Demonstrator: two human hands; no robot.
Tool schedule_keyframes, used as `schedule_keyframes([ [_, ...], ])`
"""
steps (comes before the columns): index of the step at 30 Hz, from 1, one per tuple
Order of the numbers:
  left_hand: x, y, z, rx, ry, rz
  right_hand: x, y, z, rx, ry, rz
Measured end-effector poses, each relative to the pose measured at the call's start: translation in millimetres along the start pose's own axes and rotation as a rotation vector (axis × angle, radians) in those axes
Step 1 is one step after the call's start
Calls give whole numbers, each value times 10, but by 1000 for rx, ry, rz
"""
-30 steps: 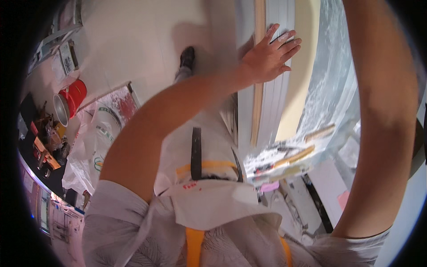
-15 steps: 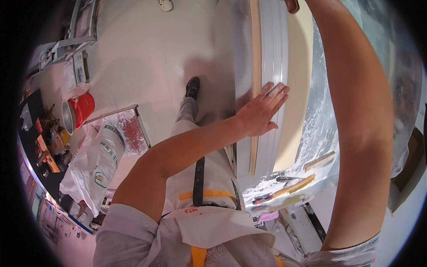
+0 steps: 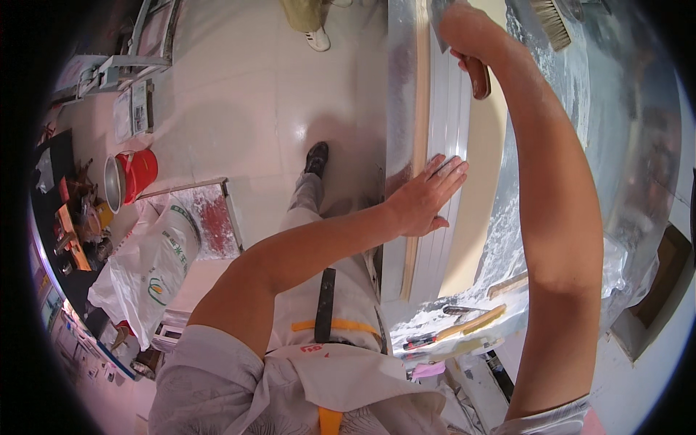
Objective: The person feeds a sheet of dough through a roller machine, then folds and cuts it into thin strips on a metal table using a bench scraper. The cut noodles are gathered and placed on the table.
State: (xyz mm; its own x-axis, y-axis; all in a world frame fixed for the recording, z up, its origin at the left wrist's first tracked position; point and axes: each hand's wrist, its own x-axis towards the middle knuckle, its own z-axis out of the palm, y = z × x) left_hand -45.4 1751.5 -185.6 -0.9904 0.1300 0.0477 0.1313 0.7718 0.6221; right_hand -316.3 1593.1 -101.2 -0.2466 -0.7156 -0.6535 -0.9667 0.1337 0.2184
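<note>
My left hand (image 3: 428, 194) lies flat, fingers stretched out, on a long pale grey ridged strip (image 3: 451, 119) running along the table's left side. Beside and partly under that strip is a smooth cream-coloured sheet (image 3: 475, 210), which looks like rolled dough. At the strip's far end, my right hand (image 3: 467, 32) is closed around a knife (image 3: 478, 78) with a reddish-brown handle. Its grey blade shows only in part, left of the hand, against the strip; the exact blade shape is hidden. A thin wooden edge (image 3: 419, 138) borders the strip on the left.
White powder covers the metal table (image 3: 500, 188). A bristle brush (image 3: 552, 25) lies at the far right; wooden-handled tools (image 3: 464, 326) lie at the near edge. Leftward on the floor are a red bucket (image 3: 138, 176) and a white sack (image 3: 148, 264). Another person's shoe (image 3: 317, 40) shows beyond.
My right hand and the knife have come down from the top edge, toward me along the strip. My left hand stays flat on it. The view has shifted slightly, and another person's legs show more.
</note>
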Motion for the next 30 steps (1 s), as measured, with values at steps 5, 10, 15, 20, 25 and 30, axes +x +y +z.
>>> schedule_keyframes([
  [5, -37, 1, 25, 9, 50, -4, -352, -330, -133, 415, -28, 256],
  [10, -39, 2, 42, -35, 75, 4, -484, -331, 111, 485, 5, 108],
  [15, -62, 2, 69, -8, 101, 13, -675, -448, 329, 643, 61, 213],
  [20, -47, 10, 131, 24, 136, 44, -756, -444, 784, 212, 170, -14],
  [25, -64, 38, 88, 162, 26, 11, -1090, -709, 761, 165, 160, -13],
  [30, -66, 32, 127, 185, 19, 30, -1330, -986, 789, 448, 166, 356],
])
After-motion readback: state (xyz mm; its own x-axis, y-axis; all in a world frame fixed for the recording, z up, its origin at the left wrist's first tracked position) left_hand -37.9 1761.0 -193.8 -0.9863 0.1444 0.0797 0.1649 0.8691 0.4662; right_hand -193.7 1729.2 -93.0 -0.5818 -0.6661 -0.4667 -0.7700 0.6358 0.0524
